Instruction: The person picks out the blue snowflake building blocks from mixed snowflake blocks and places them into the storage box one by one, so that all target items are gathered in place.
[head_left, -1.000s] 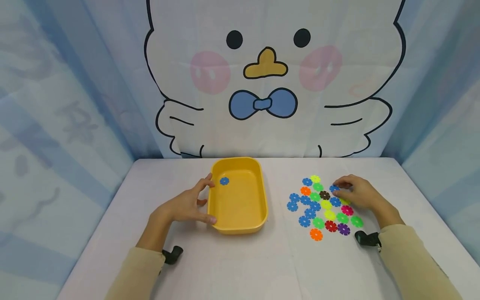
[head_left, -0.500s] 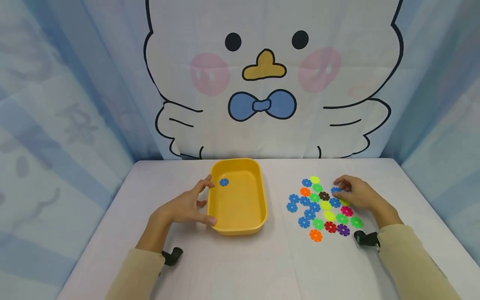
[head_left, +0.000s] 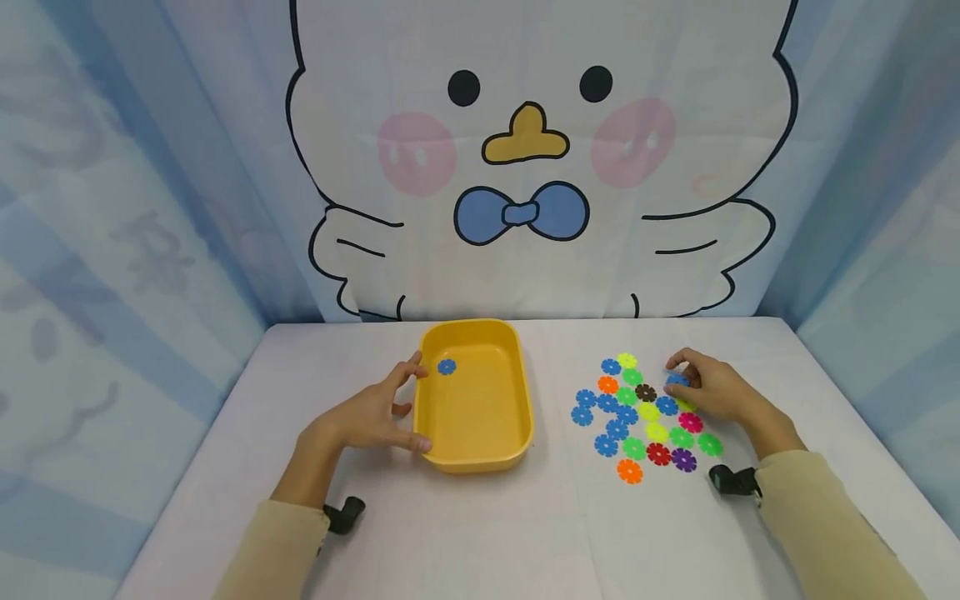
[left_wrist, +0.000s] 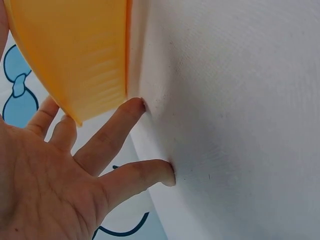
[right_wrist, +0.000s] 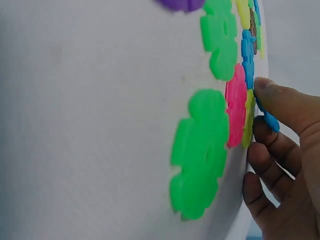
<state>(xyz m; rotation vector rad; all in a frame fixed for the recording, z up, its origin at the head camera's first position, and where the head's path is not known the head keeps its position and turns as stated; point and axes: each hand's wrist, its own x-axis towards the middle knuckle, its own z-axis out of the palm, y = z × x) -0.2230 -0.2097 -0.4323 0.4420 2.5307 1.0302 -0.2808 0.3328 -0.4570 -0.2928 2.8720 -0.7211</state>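
- Pinching a blue flower-shaped disc (head_left: 678,379) between thumb and finger, the right hand (head_left: 716,391) is at the far right of the loose discs (head_left: 648,412).
- The left hand (head_left: 367,417), fingers spread, touches the left side of the yellow tray (head_left: 480,417).
- A second blue disc (head_left: 447,367) lies inside the tray, far left.
- Right of the tray, the loose discs lie on the worktop (head_left: 480,533), an orange disc (head_left: 630,472) nearest.

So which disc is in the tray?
The blue disc toward the far left corner of the tray; the other discs are outside it, one pinched by the right hand.
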